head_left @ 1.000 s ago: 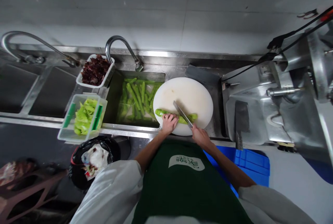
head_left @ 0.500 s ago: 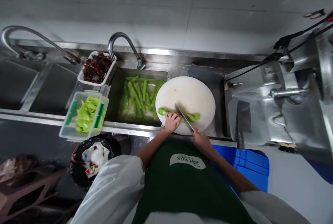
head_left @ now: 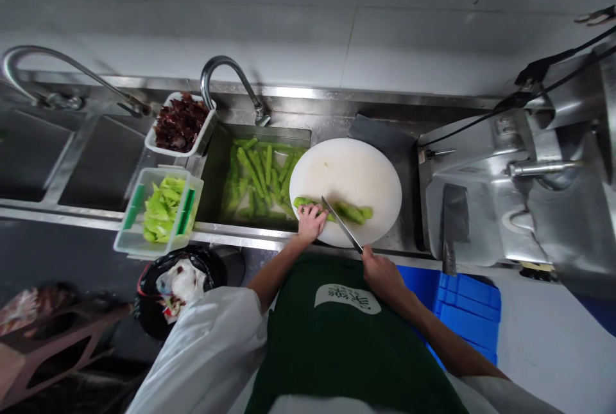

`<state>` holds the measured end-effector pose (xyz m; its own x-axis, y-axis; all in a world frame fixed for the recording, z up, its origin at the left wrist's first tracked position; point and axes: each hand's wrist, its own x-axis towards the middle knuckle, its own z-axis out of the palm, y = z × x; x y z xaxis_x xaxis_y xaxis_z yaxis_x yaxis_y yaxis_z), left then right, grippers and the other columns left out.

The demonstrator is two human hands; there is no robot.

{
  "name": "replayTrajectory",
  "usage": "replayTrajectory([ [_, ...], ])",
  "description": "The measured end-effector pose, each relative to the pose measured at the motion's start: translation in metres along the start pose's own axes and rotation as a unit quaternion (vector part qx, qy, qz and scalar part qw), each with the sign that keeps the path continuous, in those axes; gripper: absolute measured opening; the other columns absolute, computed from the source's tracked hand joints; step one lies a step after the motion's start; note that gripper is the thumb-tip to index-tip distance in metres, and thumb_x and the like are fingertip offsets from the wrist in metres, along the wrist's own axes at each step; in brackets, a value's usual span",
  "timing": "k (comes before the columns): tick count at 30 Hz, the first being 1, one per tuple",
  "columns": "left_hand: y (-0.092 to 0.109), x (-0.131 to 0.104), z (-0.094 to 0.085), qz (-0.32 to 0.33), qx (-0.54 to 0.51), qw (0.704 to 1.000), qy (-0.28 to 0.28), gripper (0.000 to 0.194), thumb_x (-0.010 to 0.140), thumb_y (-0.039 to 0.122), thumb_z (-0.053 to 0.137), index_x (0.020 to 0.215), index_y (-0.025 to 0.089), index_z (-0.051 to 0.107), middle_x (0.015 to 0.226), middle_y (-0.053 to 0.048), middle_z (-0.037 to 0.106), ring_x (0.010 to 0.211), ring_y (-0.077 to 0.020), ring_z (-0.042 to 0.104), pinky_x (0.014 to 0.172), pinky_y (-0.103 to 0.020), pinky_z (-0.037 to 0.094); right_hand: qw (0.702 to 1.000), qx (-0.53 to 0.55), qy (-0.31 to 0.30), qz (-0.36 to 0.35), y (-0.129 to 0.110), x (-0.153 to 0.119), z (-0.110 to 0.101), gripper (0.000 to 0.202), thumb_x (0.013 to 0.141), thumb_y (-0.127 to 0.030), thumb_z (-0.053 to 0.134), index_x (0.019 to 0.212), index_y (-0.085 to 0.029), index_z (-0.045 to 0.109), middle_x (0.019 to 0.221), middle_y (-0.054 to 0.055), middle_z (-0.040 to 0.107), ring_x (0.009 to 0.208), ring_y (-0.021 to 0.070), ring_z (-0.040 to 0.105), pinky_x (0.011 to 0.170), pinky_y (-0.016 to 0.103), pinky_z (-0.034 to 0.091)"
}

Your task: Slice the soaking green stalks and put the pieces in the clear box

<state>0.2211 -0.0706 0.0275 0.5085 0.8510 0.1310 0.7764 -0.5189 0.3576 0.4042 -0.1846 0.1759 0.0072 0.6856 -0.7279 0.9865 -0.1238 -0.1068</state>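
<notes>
A round white cutting board [head_left: 346, 167] lies over the right side of a sink. My left hand [head_left: 312, 220], fingers curled, presses a peeled green vegetable stem [head_left: 299, 201] onto the board's near left part. Wrapped round a handle, my right hand [head_left: 382, 269] holds a kitchen knife [head_left: 342, 224], its blade slanting up and left with the tip beside my left fingers. Cut green slices [head_left: 353, 212] lie in a row just right of the blade. Left of the board, the sink basin [head_left: 208, 192] holds water with several green stems [head_left: 255, 173].
A clear tub of light green slices [head_left: 164, 208] and a white tub of dark red leaves [head_left: 180, 124] stand left of the basin, near a curved faucet [head_left: 224, 61]. A cleaver [head_left: 453, 218] lies at right. Below are a black-bagged bin [head_left: 212, 266] and blue crate [head_left: 469, 311].
My left hand has shifted left along the stem, and the knife has moved slightly with it. More of the cut slices show to the right of the blade. The view has turned a little.
</notes>
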Motion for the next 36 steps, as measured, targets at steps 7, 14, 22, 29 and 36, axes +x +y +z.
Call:
replayTrajectory([
  [7, -0.015, -0.004, -0.012, -0.026, 0.006, 1.000, -0.012, 0.024, 0.095, 0.027, 0.048, 0.109, 0.028, 0.067, 0.116, -0.009, 0.060, 0.113, -0.0283, 0.045, 0.099, -0.050, 0.028, 1.000, 0.025, -0.007, 0.012, -0.015, 0.043, 0.010, 0.028, 0.097, -0.018, 0.032, 0.118, -0.013, 0.049, 0.097, 0.015, 0.070, 0.091, 0.0243, 0.067, 0.075, 0.031, 0.042],
  [14, -0.025, -0.004, -0.013, -0.031, 0.001, 0.998, 0.055, 0.020, 0.095, 0.028, 0.050, 0.103, 0.027, 0.068, 0.111, -0.008, 0.061, 0.110, -0.0278, 0.046, 0.096, -0.049, 0.029, 1.000, 0.001, 0.016, 0.000, -0.012, 0.011, -0.003, 0.031, 0.098, -0.017, 0.027, 0.123, -0.011, 0.044, 0.089, 0.012, 0.070, 0.088, 0.0228, 0.067, 0.075, 0.030, 0.041],
  [22, -0.026, -0.006, -0.012, -0.025, -0.039, 0.996, 0.082, 0.017, 0.094, 0.028, 0.052, 0.100, 0.027, 0.068, 0.109, -0.008, 0.060, 0.110, -0.0280, 0.046, 0.096, -0.050, 0.030, 1.000, 0.012, -0.005, -0.006, -0.033, 0.026, 0.007, 0.028, 0.097, -0.017, 0.032, 0.121, -0.013, 0.046, 0.093, 0.013, 0.071, 0.090, 0.0248, 0.068, 0.073, 0.029, 0.040],
  [29, -0.029, -0.009, -0.011, -0.108, -0.148, 0.964, 0.195, 0.022, 0.096, 0.033, 0.050, 0.105, 0.018, 0.063, 0.111, -0.012, 0.051, 0.108, -0.0245, 0.046, 0.096, -0.042, 0.040, 1.000, 0.023, 0.018, 0.004, -0.025, 0.052, 0.013, 0.031, 0.099, -0.024, 0.028, 0.115, -0.016, 0.053, 0.095, 0.014, 0.071, 0.092, 0.0268, 0.067, 0.075, 0.031, 0.042],
  [36, 0.001, -0.006, 0.008, -0.063, -0.143, 0.971, 0.183, 0.017, 0.096, 0.028, 0.050, 0.100, 0.019, 0.064, 0.108, -0.010, 0.053, 0.104, -0.0238, 0.045, 0.093, -0.042, 0.041, 0.999, -0.013, 0.032, 0.030, 0.006, 0.029, 0.003, 0.029, 0.101, -0.027, 0.026, 0.112, -0.015, 0.050, 0.087, 0.012, 0.071, 0.084, 0.0239, 0.069, 0.068, 0.028, 0.039],
])
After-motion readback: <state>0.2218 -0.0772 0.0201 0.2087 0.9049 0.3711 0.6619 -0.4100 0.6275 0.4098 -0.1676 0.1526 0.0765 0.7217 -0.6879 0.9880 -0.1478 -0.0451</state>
